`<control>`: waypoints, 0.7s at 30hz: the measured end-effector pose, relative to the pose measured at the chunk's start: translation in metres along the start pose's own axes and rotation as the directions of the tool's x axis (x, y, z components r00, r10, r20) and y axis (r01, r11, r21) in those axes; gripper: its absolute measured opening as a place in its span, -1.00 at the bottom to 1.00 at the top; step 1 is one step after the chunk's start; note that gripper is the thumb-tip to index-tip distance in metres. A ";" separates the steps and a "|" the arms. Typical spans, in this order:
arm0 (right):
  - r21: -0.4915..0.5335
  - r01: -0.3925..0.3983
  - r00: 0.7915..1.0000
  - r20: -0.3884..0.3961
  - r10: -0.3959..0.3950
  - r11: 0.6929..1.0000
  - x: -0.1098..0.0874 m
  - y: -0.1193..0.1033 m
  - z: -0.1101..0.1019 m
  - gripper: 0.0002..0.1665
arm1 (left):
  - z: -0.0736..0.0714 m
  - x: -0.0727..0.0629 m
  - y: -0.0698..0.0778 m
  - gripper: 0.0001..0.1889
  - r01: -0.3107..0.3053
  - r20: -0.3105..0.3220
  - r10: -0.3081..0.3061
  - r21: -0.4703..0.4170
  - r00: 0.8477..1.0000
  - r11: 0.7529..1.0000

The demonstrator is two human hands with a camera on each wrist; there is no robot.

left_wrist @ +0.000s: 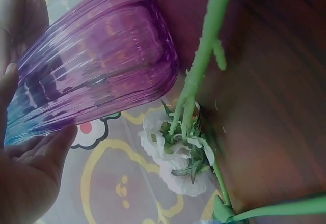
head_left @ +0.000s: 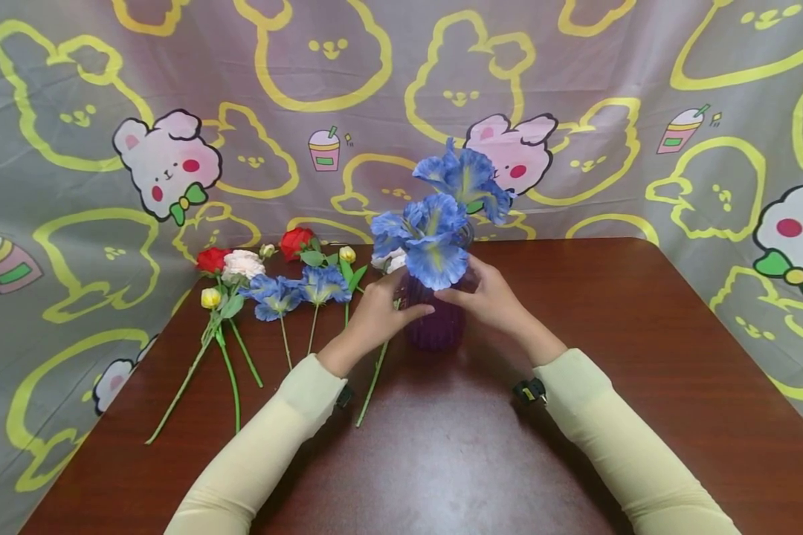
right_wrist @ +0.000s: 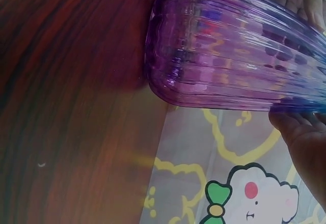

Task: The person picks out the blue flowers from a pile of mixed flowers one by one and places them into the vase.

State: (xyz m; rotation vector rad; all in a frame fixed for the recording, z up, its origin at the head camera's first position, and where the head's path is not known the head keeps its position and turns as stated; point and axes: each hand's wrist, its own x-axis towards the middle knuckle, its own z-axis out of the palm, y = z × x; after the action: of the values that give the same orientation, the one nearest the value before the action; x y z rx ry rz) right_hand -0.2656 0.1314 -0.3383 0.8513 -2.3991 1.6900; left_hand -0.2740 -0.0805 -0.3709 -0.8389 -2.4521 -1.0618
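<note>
A ribbed, see-through vase (head_left: 435, 331), purple low down and turning blue toward the top in the wrist views, stands upright on the table. Two large blue iris blooms (head_left: 436, 249) rise from its mouth, hiding the rim in the head view. My left hand (head_left: 378, 312) grips the vase's upper part from the left, thumb across the near side. From the opposite side my right hand (head_left: 491, 301) holds it too, fingers curved around the glass. Just left of the vase lies a white flower (left_wrist: 175, 160) with a green stem, partly covered by my left hand in the head view.
On the table's left lie more artificial flowers: red roses (head_left: 297, 243), a pale pink bloom (head_left: 244, 265), blue irises (head_left: 276, 296) and small yellow buds (head_left: 210, 298), their stems pointing toward me. A cartoon-printed curtain (head_left: 348, 89) hangs behind the brown table (head_left: 642, 357).
</note>
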 end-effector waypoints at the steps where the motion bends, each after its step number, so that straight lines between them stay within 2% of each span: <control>1: 0.002 -0.001 1.000 0.001 0.001 1.000 0.000 -0.001 0.000 -0.28 | -0.001 0.000 0.001 -0.27 0.004 0.006 -0.004 0.000 1.000 1.000; 6: 0.024 0.000 1.000 0.009 -0.001 1.000 0.001 -0.001 -0.001 -0.27 | -0.006 0.002 0.004 -0.27 0.040 0.050 -0.039 -0.006 0.998 0.999; 11: 0.037 -0.001 1.000 0.011 0.001 0.999 0.002 0.001 -0.002 -0.27 | -0.017 0.004 0.006 -0.26 0.101 0.089 -0.099 -0.024 0.991 0.995; 14: 0.042 -0.013 1.000 0.010 0.013 0.999 0.002 0.000 -0.001 -0.26 | -0.030 0.000 0.005 -0.27 0.146 0.080 -0.143 -0.026 0.986 0.989; 18: 0.059 -0.021 1.000 0.007 0.021 0.998 0.001 -0.002 0.000 -0.24 | -0.051 -0.012 0.002 -0.29 0.175 0.064 -0.175 0.012 0.982 0.985; 21: 0.070 -0.017 1.000 0.002 0.017 0.997 0.004 0.012 0.001 -0.22 | -0.066 -0.021 -0.002 -0.30 0.202 0.067 -0.206 0.062 0.976 0.977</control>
State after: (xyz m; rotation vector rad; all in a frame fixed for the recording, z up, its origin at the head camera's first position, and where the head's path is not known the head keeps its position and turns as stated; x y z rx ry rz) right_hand -0.2744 0.1324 -0.3475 0.8445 -2.3677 1.7899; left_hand -0.2541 -0.1389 -0.3394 -0.6298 -2.6625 -1.0428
